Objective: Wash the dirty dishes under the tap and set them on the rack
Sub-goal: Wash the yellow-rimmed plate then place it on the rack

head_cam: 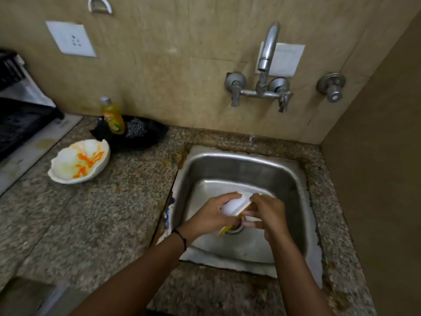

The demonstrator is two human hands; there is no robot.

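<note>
Over the steel sink point(241, 165) my left hand point(210, 216) grips a small white dish point(233, 205) with yellow-orange smears on its rim. My right hand point(267, 213) has its fingers curled against the dish's other side; what it holds there is blurred and partly hidden. A yellow smear hangs below the dish near the drain point(235, 228). A second dirty white bowl point(79, 161) with orange streaks sits on the counter to the left. The tap point(267, 53) on the wall shows no running water. The black dish rack point(16, 124) stands at the far left.
A yellow dish-soap bottle point(112, 117) and a steel scrubber point(136, 128) sit in a black tray point(150, 137) behind the bowl. The granite counter point(91, 213) surrounds the sink. A side wall point(376, 179) closes in on the right. A wall socket point(71, 39) is above the rack.
</note>
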